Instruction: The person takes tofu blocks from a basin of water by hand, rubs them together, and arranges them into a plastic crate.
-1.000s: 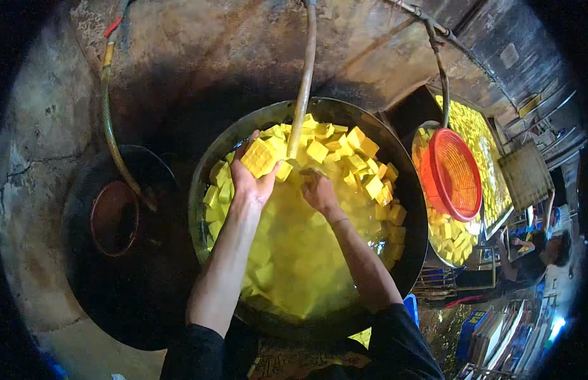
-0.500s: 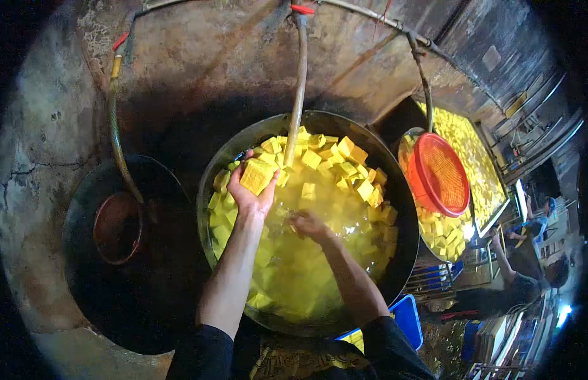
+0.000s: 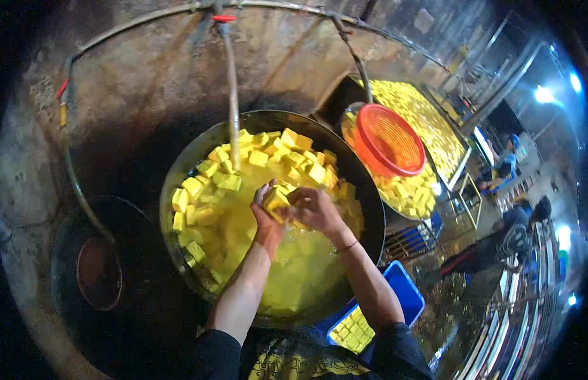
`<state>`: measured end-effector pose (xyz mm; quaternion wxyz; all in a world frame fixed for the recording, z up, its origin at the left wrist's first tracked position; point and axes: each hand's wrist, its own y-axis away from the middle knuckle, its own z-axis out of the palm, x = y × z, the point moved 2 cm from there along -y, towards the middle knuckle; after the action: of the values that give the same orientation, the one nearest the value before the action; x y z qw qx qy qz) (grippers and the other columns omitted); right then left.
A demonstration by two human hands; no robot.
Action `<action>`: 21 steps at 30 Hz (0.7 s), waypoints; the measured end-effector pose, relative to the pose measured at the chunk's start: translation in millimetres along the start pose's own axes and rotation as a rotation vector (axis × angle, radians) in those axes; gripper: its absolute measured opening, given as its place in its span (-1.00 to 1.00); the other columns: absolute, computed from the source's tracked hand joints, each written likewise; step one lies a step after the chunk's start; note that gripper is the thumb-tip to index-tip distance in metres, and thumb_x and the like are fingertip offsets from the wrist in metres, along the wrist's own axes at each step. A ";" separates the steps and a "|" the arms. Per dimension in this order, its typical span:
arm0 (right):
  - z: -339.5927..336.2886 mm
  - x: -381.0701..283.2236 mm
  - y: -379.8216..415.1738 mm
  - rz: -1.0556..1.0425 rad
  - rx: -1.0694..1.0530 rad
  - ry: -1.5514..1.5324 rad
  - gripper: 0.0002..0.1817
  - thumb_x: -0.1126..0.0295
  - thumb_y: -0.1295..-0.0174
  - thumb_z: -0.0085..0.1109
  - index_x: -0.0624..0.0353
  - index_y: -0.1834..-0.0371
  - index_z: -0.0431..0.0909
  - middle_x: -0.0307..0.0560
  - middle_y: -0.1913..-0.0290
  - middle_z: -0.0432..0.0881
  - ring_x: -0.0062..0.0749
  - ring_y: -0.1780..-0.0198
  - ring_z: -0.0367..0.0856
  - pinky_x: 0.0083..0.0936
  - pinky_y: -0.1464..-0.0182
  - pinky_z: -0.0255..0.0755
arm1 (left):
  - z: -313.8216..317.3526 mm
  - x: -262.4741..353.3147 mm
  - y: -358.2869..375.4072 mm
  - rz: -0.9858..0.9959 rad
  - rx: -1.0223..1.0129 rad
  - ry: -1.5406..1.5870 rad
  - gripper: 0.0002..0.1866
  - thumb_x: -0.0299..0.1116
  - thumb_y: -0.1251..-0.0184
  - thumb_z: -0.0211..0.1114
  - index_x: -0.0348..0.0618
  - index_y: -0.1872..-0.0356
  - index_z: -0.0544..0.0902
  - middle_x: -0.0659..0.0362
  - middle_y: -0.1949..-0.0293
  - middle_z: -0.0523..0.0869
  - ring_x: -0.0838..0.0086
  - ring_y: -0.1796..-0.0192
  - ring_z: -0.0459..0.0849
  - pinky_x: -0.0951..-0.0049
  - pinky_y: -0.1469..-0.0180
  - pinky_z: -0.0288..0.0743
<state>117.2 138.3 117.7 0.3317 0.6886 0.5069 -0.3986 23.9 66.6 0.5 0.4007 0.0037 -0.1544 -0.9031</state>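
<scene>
Above a large round metal vat (image 3: pixel 377 218) of cloudy yellow liquid, my left hand (image 3: pixel 267 218) holds yellow blocks (image 3: pixel 276 201), its fingers curled round them. My right hand (image 3: pixel 314 210) is close against the blocks from the right, with bent fingers; whether it grips one is hard to make out. Many yellow cubes (image 3: pixel 259 158) lie piled at the back and left of the vat, partly under the liquid. A pale hose (image 3: pixel 234 104) hangs down into the vat at the back.
A red basket (image 3: pixel 390 140) rests on another vat of yellow cubes at the right. Behind it is a tray of yellow pieces (image 3: pixel 411 114). A blue crate (image 3: pixel 405 294) stands near right. A dark vat (image 3: pixel 126 218) is at left. Two people are at the far right.
The view has turned to the right. My right hand has come up out of the liquid to my left hand and the blocks there.
</scene>
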 end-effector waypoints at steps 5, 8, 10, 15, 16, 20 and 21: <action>-19.6 3.1 26.6 -0.045 0.150 -0.184 -0.63 0.36 -0.12 0.32 0.26 0.07 0.45 -0.20 0.23 0.55 -0.58 0.22 0.48 -0.60 0.22 0.38 | -7.6 -48.5 -2.2 0.008 -0.051 -0.098 -0.60 -0.24 -0.01 0.16 -0.17 0.09 0.56 0.12 0.28 0.64 0.29 0.20 0.62 0.30 0.09 0.51; -42.8 0.7 44.0 -0.145 0.328 0.371 -0.30 0.19 0.04 0.44 0.22 -0.14 0.34 0.10 -0.17 0.36 -0.06 -0.22 0.33 -0.29 -0.22 0.24 | 16.3 -85.6 18.7 -0.145 -0.061 0.033 -0.59 -0.24 0.00 0.16 -0.18 0.08 0.55 0.10 0.25 0.64 0.27 0.18 0.63 0.27 0.06 0.52; -59.3 12.0 61.2 -0.159 0.432 0.450 0.07 -0.01 0.21 0.49 0.14 -0.37 0.10 0.24 -0.36 0.08 0.08 -0.41 0.03 -0.20 -0.37 0.06 | 36.3 -106.4 32.5 -0.243 -0.163 0.067 -0.56 -0.21 -0.09 0.13 -0.18 0.00 0.54 0.07 0.04 0.61 0.31 -0.01 0.58 0.30 -0.13 0.42; -127.0 33.7 141.1 -0.059 0.200 -0.279 0.09 0.02 0.25 0.41 0.17 -0.38 0.05 0.14 -0.34 0.14 -0.11 -0.39 0.09 -0.31 -0.38 0.02 | 100.7 -195.0 77.9 -0.117 -0.244 -0.410 -0.56 -0.06 -0.33 0.00 -0.20 -0.02 0.50 0.10 0.02 0.57 0.32 -0.08 0.50 0.33 -0.18 0.34; -141.1 33.1 163.9 -0.060 0.181 -0.521 0.01 0.06 0.24 0.38 0.20 -0.34 0.14 0.08 -0.29 0.25 -0.18 -0.35 0.22 -0.38 -0.35 0.10 | 100.7 -231.8 80.3 -0.051 -0.278 -0.577 -0.54 -0.05 -0.33 0.02 -0.24 -0.03 0.50 0.03 0.01 0.56 0.25 -0.10 0.48 0.30 -0.18 0.33; -180.7 118.1 304.1 -0.155 0.639 -0.931 -0.04 0.17 0.29 0.31 0.18 -0.30 0.16 -0.03 -0.18 0.37 -0.28 -0.22 0.38 -0.44 -0.29 0.22 | 118.0 -357.7 138.8 0.221 -0.550 -1.532 -0.43 0.03 -0.38 -0.05 -0.30 -0.12 0.47 -0.18 -0.09 0.50 0.00 -0.16 0.42 0.18 -0.22 0.27; -182.7 142.9 338.6 -0.158 0.778 -1.004 -0.07 0.17 0.26 0.23 0.22 -0.32 0.16 0.02 -0.22 0.36 -0.24 -0.23 0.38 -0.38 -0.30 0.24 | 104.5 -396.8 160.0 0.103 -0.551 -1.585 -0.38 0.09 -0.37 -0.07 -0.27 -0.18 0.43 -0.19 -0.17 0.42 -0.02 -0.23 0.36 0.15 -0.27 0.19</action>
<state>506.0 267.5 93.4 0.2240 0.4484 0.1572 -0.8509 395.3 282.1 98.6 0.2010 -0.7368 -0.1639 -0.6244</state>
